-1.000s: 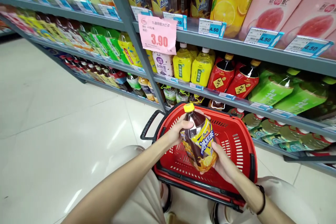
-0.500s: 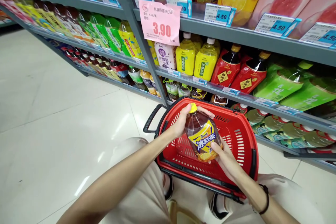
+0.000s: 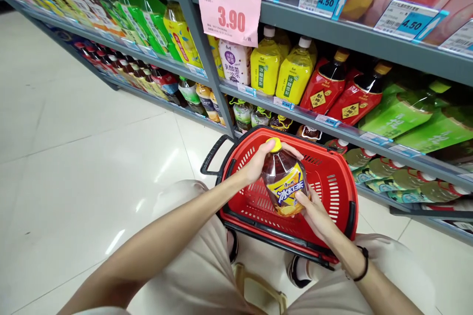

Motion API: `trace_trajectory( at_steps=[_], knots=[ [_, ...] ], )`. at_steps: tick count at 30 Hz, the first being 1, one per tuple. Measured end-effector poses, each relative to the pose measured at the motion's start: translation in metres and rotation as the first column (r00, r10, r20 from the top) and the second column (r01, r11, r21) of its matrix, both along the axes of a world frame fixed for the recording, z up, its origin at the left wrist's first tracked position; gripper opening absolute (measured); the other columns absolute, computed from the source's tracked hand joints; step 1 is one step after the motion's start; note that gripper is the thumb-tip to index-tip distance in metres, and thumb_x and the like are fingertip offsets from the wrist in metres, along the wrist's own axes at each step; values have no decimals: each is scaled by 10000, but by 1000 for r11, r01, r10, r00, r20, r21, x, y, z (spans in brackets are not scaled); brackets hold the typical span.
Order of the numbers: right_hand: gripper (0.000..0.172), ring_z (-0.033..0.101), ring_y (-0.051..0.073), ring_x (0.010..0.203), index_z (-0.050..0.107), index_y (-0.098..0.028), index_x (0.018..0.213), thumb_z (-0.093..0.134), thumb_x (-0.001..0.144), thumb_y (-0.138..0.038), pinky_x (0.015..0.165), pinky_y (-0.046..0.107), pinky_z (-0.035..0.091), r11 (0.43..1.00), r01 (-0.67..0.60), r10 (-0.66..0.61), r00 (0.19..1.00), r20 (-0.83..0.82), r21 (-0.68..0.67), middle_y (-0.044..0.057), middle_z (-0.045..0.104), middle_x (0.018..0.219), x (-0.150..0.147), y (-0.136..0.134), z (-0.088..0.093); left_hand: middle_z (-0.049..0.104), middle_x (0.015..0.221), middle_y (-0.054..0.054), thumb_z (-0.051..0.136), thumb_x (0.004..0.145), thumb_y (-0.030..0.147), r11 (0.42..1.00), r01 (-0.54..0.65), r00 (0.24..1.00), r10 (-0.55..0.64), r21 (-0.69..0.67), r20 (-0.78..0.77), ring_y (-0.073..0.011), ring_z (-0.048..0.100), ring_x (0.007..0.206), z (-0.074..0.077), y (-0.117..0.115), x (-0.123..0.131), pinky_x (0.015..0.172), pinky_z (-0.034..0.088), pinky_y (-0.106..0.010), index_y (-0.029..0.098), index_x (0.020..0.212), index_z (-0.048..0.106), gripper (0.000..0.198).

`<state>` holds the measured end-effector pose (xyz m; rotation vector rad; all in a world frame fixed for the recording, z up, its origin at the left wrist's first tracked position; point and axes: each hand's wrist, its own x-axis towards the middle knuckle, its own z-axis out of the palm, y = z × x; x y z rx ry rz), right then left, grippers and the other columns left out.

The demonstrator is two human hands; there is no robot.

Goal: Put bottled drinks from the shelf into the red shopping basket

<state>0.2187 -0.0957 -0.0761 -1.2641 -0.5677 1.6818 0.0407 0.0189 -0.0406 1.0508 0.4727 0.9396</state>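
Iced tea btl (image 3: 284,182) more upright

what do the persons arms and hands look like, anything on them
Both arms are bare, with no sleeves or gloves on the left hand or the right hand. A thin black band circles the right wrist. No rings or watch show on either hand.

Light: bright, even, from overhead
Glare: white streaks on glossy floor tiles (image 3: 162,167)
Distortion: grey shelf edges (image 3: 369,34) bowed wide-angle
Focus: sharp, no blur
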Motion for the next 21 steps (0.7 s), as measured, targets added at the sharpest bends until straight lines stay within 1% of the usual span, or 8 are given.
trace_trajectory(
  at_steps=[4,8,11,15,18,21],
  knots=[
    [865,718,321,1207,675,-240,1278,1012,560,-586,1122,498,546,1000,12,-11,1000,18,-25,74,776,1242,0,0,-1,802,1018,-166,557,879,807,1000,-18,1000,18,-11,12,-310,760,1004,-3,2,0,874,582,-375,131,980,803,726],
    [846,731,320,1174,681,-231,1240,1004,559,-615,1095,496,566,999,23,-22,1000,19,-45,69,786,1207,1,1,-1,805,1001,-166,582,865,809,998,-17,1000,18,-60,23,-311,765,972,-7,4,3,865,587,-374,124,989,806,731],
    [853,728,322,1185,677,-229,1253,1004,563,-609,1094,493,567,999,29,-29,999,16,-45,69,786,1208,2,2,0,807,988,-162,596,861,803,996,-23,999,25,-86,26,-308,768,953,-6,4,6,863,589,-374,123,1000,807,726],
    [821,722,328,1202,680,-236,1252,1000,585,-594,1099,503,560,999,28,-28,1000,2,-38,67,787,1200,2,2,1,808,974,-159,606,857,799,993,-21,1000,23,-118,21,-307,770,934,-4,3,6,855,590,-378,126,1012,808,719],
    [776,720,327,1206,686,-233,1226,993,609,-588,1103,501,555,999,17,-17,1000,-3,-38,68,791,1183,2,1,0,809,964,-160,608,845,809,993,-34,999,35,-117,11,-315,771,925,-6,3,6,839,591,-384,130,1015,809,728],
    [781,719,327,1206,690,-228,1224,993,604,-595,1105,498,551,999,19,-19,1000,1,-47,72,792,1178,1,1,0,809,961,-161,595,856,802,993,-38,999,39,-110,7,-316,773,922,-8,3,5,834,592,-385,130,1015,812,724]
  ],
)
